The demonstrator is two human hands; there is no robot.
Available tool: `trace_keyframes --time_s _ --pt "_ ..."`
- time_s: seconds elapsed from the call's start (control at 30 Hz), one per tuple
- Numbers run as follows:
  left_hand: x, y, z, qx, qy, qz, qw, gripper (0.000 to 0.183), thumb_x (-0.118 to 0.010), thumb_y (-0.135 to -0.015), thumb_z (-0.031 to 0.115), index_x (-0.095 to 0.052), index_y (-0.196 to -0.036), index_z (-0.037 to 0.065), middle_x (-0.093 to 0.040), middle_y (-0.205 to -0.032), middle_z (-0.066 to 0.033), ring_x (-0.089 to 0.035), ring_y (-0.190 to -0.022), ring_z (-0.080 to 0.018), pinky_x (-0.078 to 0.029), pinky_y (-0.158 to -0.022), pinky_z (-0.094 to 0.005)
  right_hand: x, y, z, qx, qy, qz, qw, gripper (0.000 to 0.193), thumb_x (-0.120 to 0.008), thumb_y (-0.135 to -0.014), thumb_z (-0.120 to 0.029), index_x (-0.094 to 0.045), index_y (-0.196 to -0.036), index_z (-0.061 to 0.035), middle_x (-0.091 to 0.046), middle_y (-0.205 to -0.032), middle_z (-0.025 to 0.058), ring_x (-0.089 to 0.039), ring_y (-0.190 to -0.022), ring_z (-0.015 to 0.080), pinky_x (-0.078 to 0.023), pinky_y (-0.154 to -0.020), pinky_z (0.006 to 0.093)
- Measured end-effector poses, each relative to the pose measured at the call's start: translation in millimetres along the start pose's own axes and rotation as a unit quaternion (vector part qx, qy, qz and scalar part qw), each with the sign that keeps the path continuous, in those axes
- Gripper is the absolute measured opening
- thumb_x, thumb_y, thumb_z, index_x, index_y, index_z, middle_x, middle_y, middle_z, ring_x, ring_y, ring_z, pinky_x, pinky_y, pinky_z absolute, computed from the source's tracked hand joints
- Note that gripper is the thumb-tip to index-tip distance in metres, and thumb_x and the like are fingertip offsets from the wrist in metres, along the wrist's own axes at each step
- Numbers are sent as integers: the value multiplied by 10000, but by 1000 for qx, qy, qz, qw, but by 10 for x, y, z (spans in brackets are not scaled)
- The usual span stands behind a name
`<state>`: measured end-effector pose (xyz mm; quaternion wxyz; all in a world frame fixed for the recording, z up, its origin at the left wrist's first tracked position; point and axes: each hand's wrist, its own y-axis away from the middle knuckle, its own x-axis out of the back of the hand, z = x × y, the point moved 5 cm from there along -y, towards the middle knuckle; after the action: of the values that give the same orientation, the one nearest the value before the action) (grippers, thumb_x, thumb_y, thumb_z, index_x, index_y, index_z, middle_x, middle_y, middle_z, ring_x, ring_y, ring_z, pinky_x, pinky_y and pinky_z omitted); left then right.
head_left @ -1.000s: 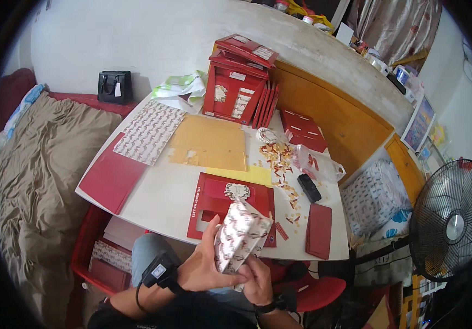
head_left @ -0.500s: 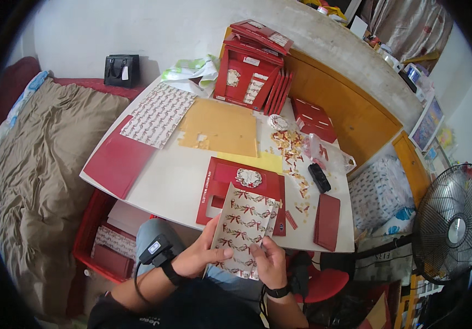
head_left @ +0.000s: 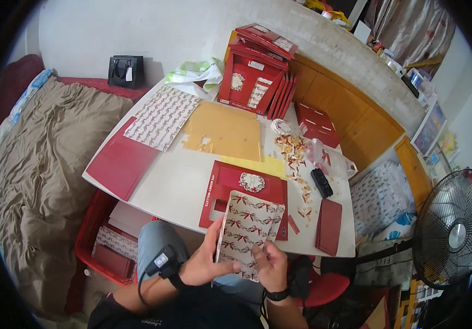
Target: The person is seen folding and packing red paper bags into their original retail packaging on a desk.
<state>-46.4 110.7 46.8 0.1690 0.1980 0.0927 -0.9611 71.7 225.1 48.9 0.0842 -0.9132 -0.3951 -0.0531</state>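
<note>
Over the table's front edge, both hands hold a folded paper wallet (head_left: 247,233) patterned with rows of red bows and green garlands. My left hand (head_left: 209,263) grips its left side, thumb across the front. At the lower right, my right hand (head_left: 270,266) pinches the edge with its thumb on the printed face. Just beyond lies a red cardboard package (head_left: 273,189) with cut-out windows, an oval floral label (head_left: 252,182) on it. The wallet covers part of that package. The fingers behind the paper are hidden.
Red packages (head_left: 249,82) stand stacked at the back. Patterned sheets (head_left: 162,115), red card (head_left: 120,159) and a tan sheet (head_left: 222,129) lie left. Paper scraps (head_left: 293,151), a black object (head_left: 321,182) and dark-red cards (head_left: 329,225) are right. A red crate (head_left: 90,238) and a fan (head_left: 455,227) flank the table.
The wallet's raised left edge now lies closer to its front, and the wallet sits slightly lower. Both hands keep their hold. The whole view has shifted a little.
</note>
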Motion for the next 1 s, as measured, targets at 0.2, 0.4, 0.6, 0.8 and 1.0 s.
trace_keyframes --time_s 0.2,0.4,0.6,0.8,1.0 --pt "-56 43 131 -110 -246 78 960 1232 -799 -711 400 38 -1452 -119 -246 -1479 -260 -255 -1400 -331 -209 -1149 -419 -166 178 -229 125 202 -56 970 187 -568 -901 -131 -652 -1035 -31 -624 -822 206 -605 -759 427 -490 -666 438" --pt "-43 69 30 -174 -293 18 940 1193 -666 -743 543 13 -1458 -128 -187 -1490 -309 -209 -1412 -403 -169 -1150 -449 -254 222 -272 269 217 -103 933 344 -560 -897 -127 -582 -1229 -37 -603 -916 242 -608 -758 422 -497 -653 457" --pt "8 207 -160 -161 -199 19 967 1194 -680 -775 491 86 -1471 -104 -98 -1535 -298 -108 -1453 -361 -102 -1170 -434 -356 310 -232 302 287 -137 898 493 -615 -873 -152 -513 -1346 -53 -581 -911 224 -618 -757 383 -512 -652 451" --pt "71 305 -135 -157 -118 11 980 1129 -709 -749 251 82 -1502 -32 -153 -1547 -225 -174 -1444 -304 -130 -1169 -414 -389 388 -154 337 267 -148 891 563 -579 -838 -35 -408 -1368 48 -595 -1082 312 -625 -940 462 -513 -818 483" --pt "179 428 -451 -100 76 105 987 1035 -693 -732 169 -21 -1499 -8 -237 -1513 -174 -240 -1417 -268 -205 -1154 -421 -340 416 -79 163 185 25 969 635 -571 -881 -11 -279 -1439 67 -637 -1091 285 -660 -969 369 -510 -842 387"
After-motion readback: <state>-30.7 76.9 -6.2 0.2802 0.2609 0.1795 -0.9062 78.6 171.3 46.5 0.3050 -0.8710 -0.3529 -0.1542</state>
